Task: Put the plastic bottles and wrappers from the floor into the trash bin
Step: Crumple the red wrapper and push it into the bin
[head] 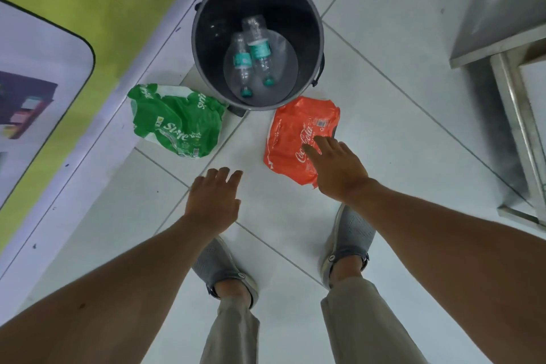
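Two bottles (251,56) are seen lying in the bin (310,9). The right hand (336,167), fingers spread, is held over the red wrapper (295,130) on the floor; the left hand (214,201) hangs open, empty. The wrapper should be bunched before lifting (thin film, likely slippery). The green wrapper (177,121) is left beside the bin.

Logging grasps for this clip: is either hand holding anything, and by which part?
Nothing is held. The right hand reaches open over the red wrapper's near edge; the left hand is open and empty.
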